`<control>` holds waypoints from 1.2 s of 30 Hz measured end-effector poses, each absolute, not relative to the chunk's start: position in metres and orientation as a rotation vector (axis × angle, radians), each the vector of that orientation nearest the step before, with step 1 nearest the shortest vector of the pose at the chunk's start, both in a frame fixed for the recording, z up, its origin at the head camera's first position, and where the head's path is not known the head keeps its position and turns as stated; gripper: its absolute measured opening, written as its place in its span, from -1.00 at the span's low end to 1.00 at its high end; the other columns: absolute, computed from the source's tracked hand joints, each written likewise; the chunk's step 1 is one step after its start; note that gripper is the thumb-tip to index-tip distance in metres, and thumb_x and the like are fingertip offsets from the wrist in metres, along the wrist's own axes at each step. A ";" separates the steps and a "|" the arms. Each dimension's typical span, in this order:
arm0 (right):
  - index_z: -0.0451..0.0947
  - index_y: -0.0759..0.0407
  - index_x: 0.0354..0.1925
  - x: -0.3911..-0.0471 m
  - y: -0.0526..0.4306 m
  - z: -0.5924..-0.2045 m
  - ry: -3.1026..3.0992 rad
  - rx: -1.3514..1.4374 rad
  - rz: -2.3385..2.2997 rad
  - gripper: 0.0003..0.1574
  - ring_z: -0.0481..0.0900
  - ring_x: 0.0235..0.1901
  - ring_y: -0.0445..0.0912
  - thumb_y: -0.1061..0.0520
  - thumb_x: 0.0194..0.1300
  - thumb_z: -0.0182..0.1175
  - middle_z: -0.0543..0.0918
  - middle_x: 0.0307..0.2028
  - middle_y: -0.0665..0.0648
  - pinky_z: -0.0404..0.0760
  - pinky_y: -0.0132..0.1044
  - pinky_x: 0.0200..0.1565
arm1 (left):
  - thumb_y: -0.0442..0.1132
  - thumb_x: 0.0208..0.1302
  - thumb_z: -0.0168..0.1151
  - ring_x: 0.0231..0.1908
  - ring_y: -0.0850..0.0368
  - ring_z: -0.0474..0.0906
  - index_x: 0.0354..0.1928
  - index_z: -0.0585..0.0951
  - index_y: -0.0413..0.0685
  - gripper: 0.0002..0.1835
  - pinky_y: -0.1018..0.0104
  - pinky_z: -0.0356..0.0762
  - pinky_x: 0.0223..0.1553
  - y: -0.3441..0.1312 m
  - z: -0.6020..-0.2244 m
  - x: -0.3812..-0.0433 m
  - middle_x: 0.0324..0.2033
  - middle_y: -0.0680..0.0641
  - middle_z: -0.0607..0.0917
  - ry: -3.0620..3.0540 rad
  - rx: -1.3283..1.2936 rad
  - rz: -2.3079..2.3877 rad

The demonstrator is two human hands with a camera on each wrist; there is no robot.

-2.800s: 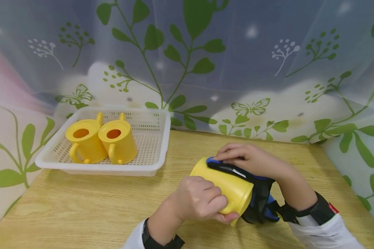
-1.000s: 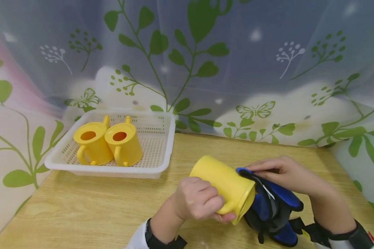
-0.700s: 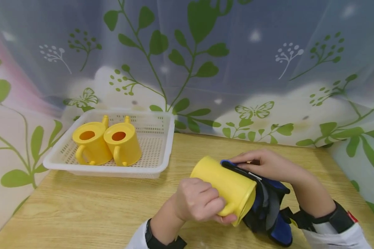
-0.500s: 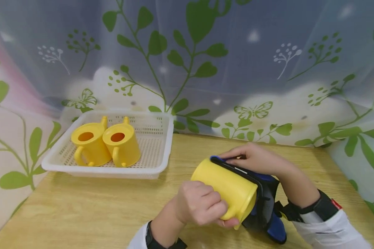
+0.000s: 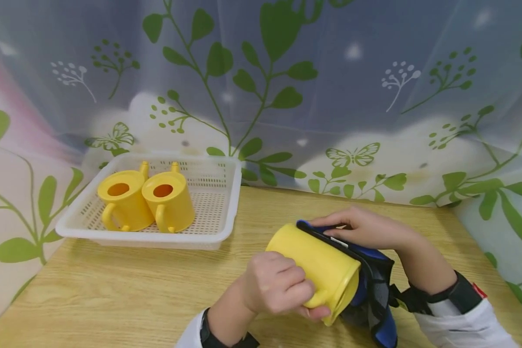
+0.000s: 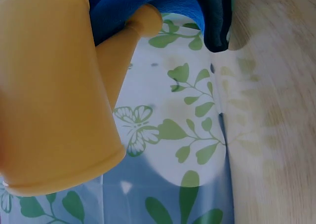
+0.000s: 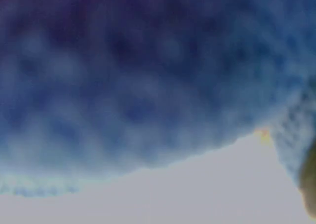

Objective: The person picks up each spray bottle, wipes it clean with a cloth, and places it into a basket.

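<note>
My left hand (image 5: 278, 285) grips a yellow plastic watering can (image 5: 317, 263) by its handle and holds it tilted on its side just above the table. The can's open end faces me and to the right. My right hand (image 5: 365, 227) holds a blue and black cloth (image 5: 374, 285) against the can's upper side, with the fingers laid along the cloth. The cloth drapes down past the can's open end. The left wrist view shows the can's body (image 6: 49, 95), its spout (image 6: 128, 46) and the cloth (image 6: 143, 2) over it. The cloth (image 7: 148, 76) fills the right wrist view.
A white perforated basket (image 5: 148, 237) sits at the back left of the wooden table (image 5: 113, 290). In it stand two more yellow watering cans (image 5: 123, 198) (image 5: 169, 200), upright and side by side. A leaf-printed curtain (image 5: 287, 96) hangs close behind the table and along both sides.
My right hand has slid the cloth back and forth along the can: pulled towards the open end a second ago, now back up near the can's far end. The left hand kept its grip.
</note>
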State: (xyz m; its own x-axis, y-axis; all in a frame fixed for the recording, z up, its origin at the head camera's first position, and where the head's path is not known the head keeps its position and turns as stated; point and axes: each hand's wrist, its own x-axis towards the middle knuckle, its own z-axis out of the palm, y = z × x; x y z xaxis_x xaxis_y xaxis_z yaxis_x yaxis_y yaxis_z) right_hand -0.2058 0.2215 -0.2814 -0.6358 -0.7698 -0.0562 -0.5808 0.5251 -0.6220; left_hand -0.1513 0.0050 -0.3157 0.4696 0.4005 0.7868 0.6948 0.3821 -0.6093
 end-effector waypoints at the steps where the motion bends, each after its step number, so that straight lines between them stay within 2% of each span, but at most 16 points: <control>1: 0.40 0.09 0.15 -0.204 0.224 -0.280 2.428 -1.134 -0.823 -0.59 0.34 -0.58 -0.25 0.13 0.35 0.00 0.54 0.04 0.21 0.46 -0.32 -0.38 | 0.09 0.16 0.04 -0.75 0.45 -0.03 -0.76 0.21 0.18 -0.58 0.65 -0.06 -0.72 0.005 -0.316 -0.152 -0.81 0.25 0.21 -1.136 -1.230 -0.254; 3: 0.40 0.14 0.15 -0.201 0.229 -0.279 2.405 -1.170 -0.838 -0.60 0.48 -0.32 -0.22 0.13 0.36 -0.01 0.52 0.07 0.23 0.50 -0.28 -0.24 | 0.08 0.17 0.04 -0.75 0.44 -0.04 -0.76 0.20 0.18 -0.57 0.65 -0.07 -0.73 0.003 -0.315 -0.153 -0.81 0.25 0.20 -1.130 -1.228 -0.256; 6: 0.41 0.14 0.14 -0.196 0.236 -0.278 2.387 -1.205 -0.861 -0.60 0.46 0.00 -0.13 0.12 0.37 -0.02 0.52 0.07 0.23 0.53 -0.23 -0.09 | 0.08 0.15 0.04 -0.75 0.44 -0.04 -0.77 0.19 0.17 -0.57 0.64 -0.08 -0.73 0.001 -0.315 -0.155 -0.82 0.24 0.18 -1.117 -1.221 -0.258; 10: 0.43 0.14 0.12 -0.190 0.246 -0.279 2.374 -1.281 -0.892 -0.62 0.45 0.04 -0.12 0.17 0.35 0.00 0.54 0.05 0.24 0.53 -0.24 -0.04 | 0.09 0.14 0.04 -0.76 0.43 -0.04 -0.77 0.19 0.17 -0.57 0.63 -0.07 -0.73 -0.001 -0.313 -0.156 -0.82 0.24 0.18 -1.109 -1.219 -0.258; 17: 0.45 0.11 0.11 -0.179 0.266 -0.279 2.375 -1.342 -0.908 -0.60 0.46 0.00 -0.20 0.25 0.30 0.03 0.56 0.02 0.22 0.56 -0.31 -0.17 | 0.07 0.13 0.05 -0.75 0.43 -0.04 -0.77 0.21 0.16 -0.58 0.63 -0.07 -0.73 -0.003 -0.308 -0.155 -0.82 0.24 0.19 -1.092 -1.211 -0.267; 20: 0.44 0.11 0.11 -0.177 0.269 -0.278 2.371 -1.324 -0.916 -0.59 0.50 -0.28 -0.28 0.26 0.30 0.03 0.56 0.00 0.25 0.53 -0.34 -0.37 | 0.07 0.13 0.05 -0.75 0.43 -0.04 -0.77 0.22 0.17 -0.59 0.64 -0.06 -0.73 -0.003 -0.306 -0.154 -0.82 0.24 0.20 -1.079 -1.208 -0.262; 23: 0.42 0.11 0.13 -0.176 0.266 -0.278 2.369 -1.261 -0.942 -0.58 0.29 -0.63 -0.30 0.26 0.31 0.02 0.61 -0.27 0.15 0.41 -0.39 -0.56 | 0.07 0.14 0.04 -0.75 0.43 -0.04 -0.77 0.22 0.17 -0.59 0.64 -0.05 -0.74 -0.003 -0.305 -0.153 -0.82 0.24 0.20 -1.076 -1.202 -0.249; 24: 0.41 0.11 0.14 -0.176 0.265 -0.277 2.374 -1.241 -0.943 -0.58 0.20 -0.70 -0.29 0.26 0.31 0.02 0.58 -0.38 0.09 0.39 -0.40 -0.59 | 0.07 0.14 0.04 -0.76 0.43 -0.04 -0.77 0.23 0.17 -0.59 0.64 -0.05 -0.74 -0.002 -0.305 -0.153 -0.82 0.24 0.20 -1.073 -1.200 -0.246; 27: 0.40 0.12 0.15 -0.176 0.258 -0.276 2.399 -1.168 -0.932 -0.58 0.08 -0.78 -0.28 0.22 0.34 0.00 0.48 -0.47 0.00 0.36 -0.41 -0.63 | 0.08 0.14 0.04 -0.76 0.43 -0.05 -0.77 0.22 0.18 -0.59 0.64 -0.06 -0.74 -0.001 -0.306 -0.153 -0.82 0.25 0.20 -1.069 -1.196 -0.241; 30: 0.40 0.14 0.15 -0.180 0.249 -0.277 2.423 -1.118 -0.901 -0.60 0.13 -0.74 -0.28 0.18 0.35 -0.01 0.60 -0.24 0.13 0.40 -0.39 -0.53 | 0.08 0.13 0.04 -0.76 0.43 -0.05 -0.77 0.22 0.18 -0.59 0.63 -0.07 -0.74 0.001 -0.307 -0.153 -0.82 0.25 0.20 -1.072 -1.193 -0.248; 33: 0.40 0.15 0.15 -0.187 0.242 -0.279 2.424 -1.082 -0.875 -0.59 0.22 -0.66 -0.26 0.16 0.35 -0.01 0.57 -0.03 0.24 0.43 -0.34 -0.44 | 0.07 0.14 0.04 -0.75 0.43 -0.06 -0.77 0.21 0.17 -0.58 0.63 -0.09 -0.73 0.002 -0.309 -0.151 -0.82 0.25 0.19 -1.089 -1.194 -0.248; 36: 0.38 0.14 0.16 -0.194 0.234 -0.281 2.411 -1.051 -0.856 -0.58 0.31 -0.58 -0.24 0.16 0.36 -0.02 0.53 0.04 0.26 0.44 -0.31 -0.37 | 0.07 0.14 0.05 -0.75 0.42 -0.07 -0.77 0.20 0.17 -0.58 0.62 -0.09 -0.73 0.004 -0.309 -0.149 -0.81 0.24 0.19 -1.106 -1.198 -0.245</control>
